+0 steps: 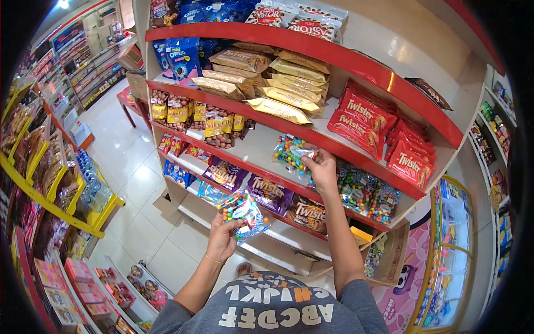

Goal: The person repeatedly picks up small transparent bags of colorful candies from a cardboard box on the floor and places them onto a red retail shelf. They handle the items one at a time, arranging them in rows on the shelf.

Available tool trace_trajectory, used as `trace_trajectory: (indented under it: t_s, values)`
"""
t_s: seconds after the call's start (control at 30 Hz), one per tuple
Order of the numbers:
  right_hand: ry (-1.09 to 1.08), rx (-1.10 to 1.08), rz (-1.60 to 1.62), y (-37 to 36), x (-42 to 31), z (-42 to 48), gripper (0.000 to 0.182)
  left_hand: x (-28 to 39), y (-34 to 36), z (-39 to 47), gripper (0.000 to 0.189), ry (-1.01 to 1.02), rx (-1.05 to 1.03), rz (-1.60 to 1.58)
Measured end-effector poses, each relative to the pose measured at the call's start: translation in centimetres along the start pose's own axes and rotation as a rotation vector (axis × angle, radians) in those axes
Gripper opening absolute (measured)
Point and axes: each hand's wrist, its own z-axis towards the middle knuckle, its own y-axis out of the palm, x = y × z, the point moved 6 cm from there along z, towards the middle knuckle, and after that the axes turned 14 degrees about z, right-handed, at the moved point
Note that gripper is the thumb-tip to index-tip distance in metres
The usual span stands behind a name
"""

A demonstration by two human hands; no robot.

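Observation:
My left hand point(223, 238) grips a clear bag of colourful candies point(246, 211) in front of the lower shelf. Farther up and to the right, my right hand point(322, 167) pinches another clear candy bag point(290, 152) by its right side, at the middle shelf under a red shelf edge. Right of my right forearm, more candy bags point(358, 185) stand on that shelf. Brown-and-yellow Golden City packs point(219, 125) stand at its left part. Purple Twister bags point(271, 194) lie on the shelf below, between my two hands.
Above are yellow wafer packs point(288, 92), red Twister packs point(361, 117) and blue Oreo pouches point(182, 58). An open cardboard box point(390, 254) with candy bags sits at lower right, near a glass-fronted case point(454, 250). A yellow rack point(54, 204) stands on the left.

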Motion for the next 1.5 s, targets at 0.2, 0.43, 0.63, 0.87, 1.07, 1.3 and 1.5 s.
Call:
trace_trajectory:
  t_s: [0.2, 0.43, 0.63, 0.87, 1.07, 1.3, 1.5]
  values:
    - [-0.007, -0.016, -0.531, -0.7, 3.1, 1.1, 0.036, 2.0, -0.8, 2.8, 0.044, -0.018, -0.159, 0.089]
    - [-0.183, 0.111, -1.215, 3.7, -1.6, -2.2, 0.045, 3.6, -0.2, 4.0, 0.043, -0.025, -0.203, 0.111]
    - [-0.287, -0.018, -1.361, 5.4, -1.4, -3.0, 0.051, 4.2, 0.7, 4.5, 0.044, 0.001, -0.265, 0.16]
    - [-0.115, 0.003, -1.369, 4.6, -0.5, -1.3, 0.053, 4.6, 0.8, 4.4, 0.042, 0.035, -0.252, 0.21]
    - [-0.278, 0.043, -1.357, 4.7, -0.7, -1.9, 0.047, 3.2, -0.4, 5.2, 0.035, -0.068, -0.158, 0.088]
    - [-0.33, 0.288, -0.105, 3.1, 0.2, -10.1, 0.011, 4.4, 0.4, 5.1, 0.031, -0.074, -0.15, -0.08]
    - [0.313, 0.2, 0.537, 6.8, 7.1, -15.1, 0.012, 3.1, 3.1, 5.7, 0.033, 0.035, -0.24, 0.04]
